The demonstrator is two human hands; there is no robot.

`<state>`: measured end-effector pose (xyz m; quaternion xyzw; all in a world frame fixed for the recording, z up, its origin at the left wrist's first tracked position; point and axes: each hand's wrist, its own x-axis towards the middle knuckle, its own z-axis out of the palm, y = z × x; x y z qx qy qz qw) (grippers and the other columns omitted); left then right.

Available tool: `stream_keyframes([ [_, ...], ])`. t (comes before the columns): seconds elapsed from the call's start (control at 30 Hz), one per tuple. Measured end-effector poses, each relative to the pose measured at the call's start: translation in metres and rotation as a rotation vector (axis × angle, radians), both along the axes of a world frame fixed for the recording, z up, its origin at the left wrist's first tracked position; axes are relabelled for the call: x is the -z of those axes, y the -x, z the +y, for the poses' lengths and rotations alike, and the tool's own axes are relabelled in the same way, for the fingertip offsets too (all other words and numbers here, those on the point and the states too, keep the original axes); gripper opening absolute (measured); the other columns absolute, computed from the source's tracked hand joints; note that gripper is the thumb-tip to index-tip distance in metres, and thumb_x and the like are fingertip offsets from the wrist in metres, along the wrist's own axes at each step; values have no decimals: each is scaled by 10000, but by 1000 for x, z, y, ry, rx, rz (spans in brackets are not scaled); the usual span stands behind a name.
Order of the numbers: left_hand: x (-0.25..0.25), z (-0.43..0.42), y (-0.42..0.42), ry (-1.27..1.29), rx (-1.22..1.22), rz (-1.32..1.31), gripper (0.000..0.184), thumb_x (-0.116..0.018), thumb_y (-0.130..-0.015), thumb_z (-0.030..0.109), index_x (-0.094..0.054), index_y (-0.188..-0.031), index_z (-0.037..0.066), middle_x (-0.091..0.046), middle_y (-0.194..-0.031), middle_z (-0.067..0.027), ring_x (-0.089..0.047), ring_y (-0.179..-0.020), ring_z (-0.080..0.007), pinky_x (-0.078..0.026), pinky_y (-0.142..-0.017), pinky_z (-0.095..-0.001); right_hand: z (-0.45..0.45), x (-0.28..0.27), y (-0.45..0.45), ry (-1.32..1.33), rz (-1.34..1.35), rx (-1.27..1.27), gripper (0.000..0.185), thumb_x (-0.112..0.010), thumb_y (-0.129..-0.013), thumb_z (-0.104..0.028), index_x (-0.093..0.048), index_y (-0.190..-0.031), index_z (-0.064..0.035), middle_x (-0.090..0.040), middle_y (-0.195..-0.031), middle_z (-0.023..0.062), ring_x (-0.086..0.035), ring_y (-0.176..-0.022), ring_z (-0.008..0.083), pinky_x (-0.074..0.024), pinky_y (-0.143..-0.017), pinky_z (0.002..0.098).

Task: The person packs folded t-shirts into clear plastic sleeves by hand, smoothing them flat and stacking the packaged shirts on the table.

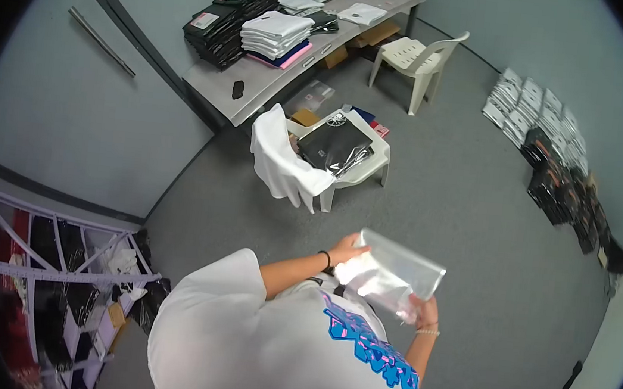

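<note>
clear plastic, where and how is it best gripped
Probably by opposite short edges, from both sides, since the plastic looks thin and wide and two grips should keep it spread. The left hand is at one end, the right hand at the other.

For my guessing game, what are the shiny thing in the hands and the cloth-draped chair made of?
The shiny thing looks like thin, glossy plastic: it glints and seems clear. The chair is probably smooth plastic: its edges look rounded.

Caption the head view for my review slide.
Left hand and right hand hold clear plastic above a grey floor, near a laden chair.
</note>
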<state>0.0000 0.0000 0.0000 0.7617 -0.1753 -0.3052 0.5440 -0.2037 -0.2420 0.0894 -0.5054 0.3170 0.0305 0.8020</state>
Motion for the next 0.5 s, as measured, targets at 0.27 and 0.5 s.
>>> stream_keyframes([
  [0.27,-77,-147,-216,574,-309,267,501,-372,-909,219,-392,-1331,-50,-331,-1451,-133,-341,-1273,-191,-258,-1066,-334,-212,-22,-242,-89,55,-202,267,-628,-769,26,-601,-1035,23,-638,-890,49,-604,-733,143,-489,-633,271],
  [0.5,-140,-245,-400,374,116,128,443,-409,-754,181,-622,-1033,-90,-551,-1256,-160,-459,-1222,-254,-297,-1064,-340,-333,13,-390,-249,88,-437,171,-620,-863,-113,-603,-698,-68,-538,-663,-53,-480,-594,51,-359,-510,238],
])
